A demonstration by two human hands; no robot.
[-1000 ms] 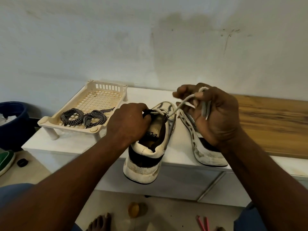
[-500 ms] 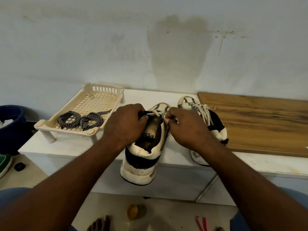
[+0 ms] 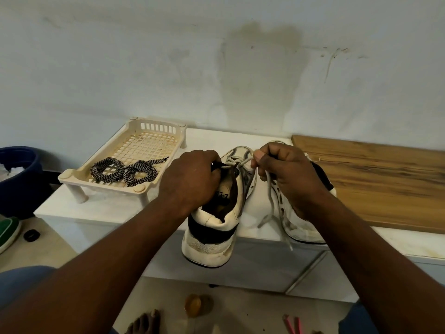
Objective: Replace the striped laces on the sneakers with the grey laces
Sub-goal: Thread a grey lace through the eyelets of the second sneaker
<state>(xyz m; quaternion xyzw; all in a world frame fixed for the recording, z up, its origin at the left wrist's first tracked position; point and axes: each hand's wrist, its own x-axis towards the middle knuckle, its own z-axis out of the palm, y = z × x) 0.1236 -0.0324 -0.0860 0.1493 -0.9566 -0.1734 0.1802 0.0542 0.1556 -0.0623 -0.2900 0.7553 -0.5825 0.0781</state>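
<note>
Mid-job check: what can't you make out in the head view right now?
1. Head view: the far sneaker lacing, hidden behind the right hand.
2. Head view: the near sneaker top eyelets, and how the grey lace runs through them, covered by the left hand.
3. Head view: the blue tub, cut off by the left edge.

Open countertop point(image 3: 115, 208) between tray point(image 3: 72, 175) and sneaker point(image 3: 212, 237)

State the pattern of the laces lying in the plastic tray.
Black-and-white zigzag stripes on the laces, clearest in the head view.
</note>
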